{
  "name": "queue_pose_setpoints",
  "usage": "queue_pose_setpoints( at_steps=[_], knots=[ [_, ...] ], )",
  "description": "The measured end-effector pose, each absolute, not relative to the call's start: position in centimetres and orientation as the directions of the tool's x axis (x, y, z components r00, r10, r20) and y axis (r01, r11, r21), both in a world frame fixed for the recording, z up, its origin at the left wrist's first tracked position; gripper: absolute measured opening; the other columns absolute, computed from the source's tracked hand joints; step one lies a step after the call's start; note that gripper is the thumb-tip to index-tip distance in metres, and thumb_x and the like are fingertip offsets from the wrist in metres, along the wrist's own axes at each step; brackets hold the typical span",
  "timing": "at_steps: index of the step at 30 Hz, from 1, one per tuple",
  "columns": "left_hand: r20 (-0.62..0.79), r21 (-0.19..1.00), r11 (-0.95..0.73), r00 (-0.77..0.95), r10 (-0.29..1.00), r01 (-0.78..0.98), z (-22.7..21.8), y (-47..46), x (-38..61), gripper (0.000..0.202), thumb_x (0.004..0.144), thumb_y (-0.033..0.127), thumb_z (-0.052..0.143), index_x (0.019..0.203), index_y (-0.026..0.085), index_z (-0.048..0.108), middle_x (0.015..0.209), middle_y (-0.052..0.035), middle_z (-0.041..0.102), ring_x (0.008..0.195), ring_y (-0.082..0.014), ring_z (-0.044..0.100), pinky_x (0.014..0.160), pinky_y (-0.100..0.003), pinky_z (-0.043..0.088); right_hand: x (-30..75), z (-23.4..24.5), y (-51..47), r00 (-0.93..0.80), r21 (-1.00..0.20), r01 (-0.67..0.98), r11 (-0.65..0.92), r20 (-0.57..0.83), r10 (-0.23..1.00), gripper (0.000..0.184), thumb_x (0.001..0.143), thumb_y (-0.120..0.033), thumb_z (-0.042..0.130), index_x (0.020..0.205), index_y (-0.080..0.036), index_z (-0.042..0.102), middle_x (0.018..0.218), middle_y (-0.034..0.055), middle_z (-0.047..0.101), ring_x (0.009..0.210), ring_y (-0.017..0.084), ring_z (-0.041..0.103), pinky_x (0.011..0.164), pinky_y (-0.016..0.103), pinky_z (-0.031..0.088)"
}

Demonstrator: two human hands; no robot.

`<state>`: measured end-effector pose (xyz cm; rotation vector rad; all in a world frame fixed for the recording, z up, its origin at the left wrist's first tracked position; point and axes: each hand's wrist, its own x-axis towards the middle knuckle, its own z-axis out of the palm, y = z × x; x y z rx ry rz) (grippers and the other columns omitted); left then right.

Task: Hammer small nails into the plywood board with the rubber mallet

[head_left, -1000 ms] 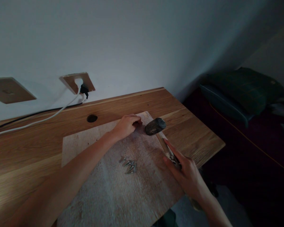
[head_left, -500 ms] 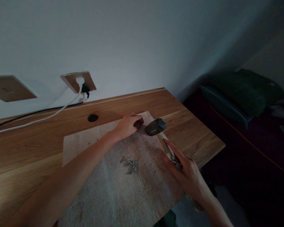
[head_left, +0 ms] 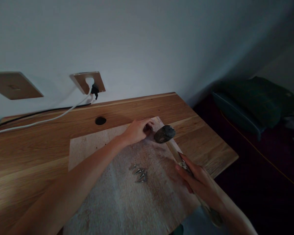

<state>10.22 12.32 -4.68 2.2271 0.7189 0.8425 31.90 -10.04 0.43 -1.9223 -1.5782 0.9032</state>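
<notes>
The right hand (head_left: 201, 182) is nearest, its fingers wrapped around the wooden handle of a hammer (head_left: 173, 150) about halfway up, forefinger laid along the shaft. A small heap of loose nails (head_left: 140, 172) lies just beyond on the pale board (head_left: 127, 202). Farther on, the left hand (head_left: 137, 130) rests on the board's far corner with its fingers drawn together at the tips. Whether they pinch a nail there cannot be told. The hammer head (head_left: 164, 134) hangs just beside those fingertips.

With the head so near the fingers, short, light taps from the wrist look wisest, face square, fingertips kept low. The board lies on the bench (head_left: 26, 156), a cable hole (head_left: 100, 120) behind it.
</notes>
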Motion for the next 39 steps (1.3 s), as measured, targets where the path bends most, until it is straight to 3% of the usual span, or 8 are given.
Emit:
queue_pose_setpoints(
  at_steps=[3, 9, 16, 21, 29, 35, 39],
  knots=[
    [0.340, 0.733, -0.623, 0.647, 0.683, 0.273, -4.6, 12.4, 10.3, 0.036, 0.082, 0.005, 0.069, 0.114, 0.022, 0.070, 0.100, -0.0032, 0.082, 0.090, -0.0188, 0.078, 0.087, -0.033, 0.061, 31.9, -0.1, -10.1, 0.088, -0.747, 0.595, -0.298, -0.307, 0.947, 0.070, 0.107, -0.059, 0.052, 0.158, -0.011, 0.052, 0.047, -0.0094, 0.051, 0.044, 0.017, 0.056, 0.049, 0.027, 0.044],
    [0.289, 0.745, -0.599, 0.666, 0.688, 0.295, -4.4, 12.3, 10.3, 0.034, 0.085, 0.005, 0.069, 0.116, 0.019, 0.068, 0.096, -0.0041, 0.083, 0.087, -0.0192, 0.079, 0.085, -0.032, 0.061, 30.8, 0.0, -9.0, 0.174, -0.769, 0.589, -0.249, -0.180, 0.968, 0.074, 0.105, -0.060, 0.054, 0.160, -0.009, 0.050, 0.052, -0.0087, 0.049, 0.046, 0.017, 0.055, 0.049, 0.028, 0.044],
    [0.293, 0.758, -0.589, 0.662, 0.690, 0.279, -4.4, 12.2, 10.3, 0.036, 0.086, 0.003, 0.069, 0.119, 0.020, 0.066, 0.095, -0.0027, 0.082, 0.083, -0.0171, 0.078, 0.080, -0.029, 0.060, 29.9, 0.2, -8.3, 0.172, -0.710, 0.678, -0.190, -0.099, 0.980, 0.071, 0.103, -0.058, 0.055, 0.152, -0.007, 0.060, 0.049, -0.0078, 0.046, 0.044, 0.018, 0.052, 0.046, 0.029, 0.043],
    [0.317, 0.765, -0.584, 0.632, 0.707, 0.270, -4.3, 12.2, 10.4, 0.038, 0.084, 0.013, 0.081, 0.117, 0.021, 0.067, 0.098, -0.0025, 0.081, 0.087, -0.0179, 0.076, 0.082, -0.031, 0.059, 29.9, 0.0, -8.7, 0.235, -0.751, 0.627, -0.205, -0.068, 0.970, 0.075, 0.103, -0.058, 0.056, 0.158, -0.007, 0.053, 0.050, -0.0077, 0.052, 0.043, 0.018, 0.055, 0.046, 0.029, 0.046],
    [0.321, 0.778, -0.582, 0.645, 0.693, 0.238, -4.2, 12.3, 10.3, 0.030, 0.088, 0.011, 0.073, 0.116, 0.021, 0.069, 0.094, -0.0009, 0.081, 0.080, -0.0157, 0.076, 0.080, -0.029, 0.058, 29.7, 0.0, -8.1, 0.221, -0.741, 0.649, -0.174, -0.034, 0.975, 0.075, 0.103, -0.059, 0.056, 0.151, -0.001, 0.059, 0.050, -0.0074, 0.050, 0.044, 0.017, 0.053, 0.045, 0.029, 0.043],
    [0.366, 0.712, -0.649, 0.647, 0.669, 0.268, -4.5, 12.3, 10.3, 0.041, 0.080, 0.013, 0.081, 0.118, 0.021, 0.067, 0.104, -0.0042, 0.080, 0.098, -0.0217, 0.075, 0.089, -0.034, 0.057, 29.5, 0.3, -7.8, 0.172, -0.680, 0.723, -0.118, 0.011, 0.985, 0.072, 0.104, -0.057, 0.053, 0.152, -0.003, 0.060, 0.048, -0.0072, 0.048, 0.042, 0.018, 0.053, 0.043, 0.028, 0.043],
    [0.354, 0.726, -0.630, 0.637, 0.685, 0.274, -4.7, 12.5, 10.3, 0.044, 0.080, 0.013, 0.083, 0.119, 0.020, 0.066, 0.102, -0.0047, 0.079, 0.095, -0.0212, 0.075, 0.087, -0.034, 0.056, 29.5, 0.9, -7.8, 0.125, -0.634, 0.767, -0.096, 0.002, 0.992, 0.068, 0.104, -0.055, 0.053, 0.148, -0.004, 0.064, 0.046, -0.0071, 0.049, 0.040, 0.018, 0.055, 0.044, 0.028, 0.045]
  ],
)
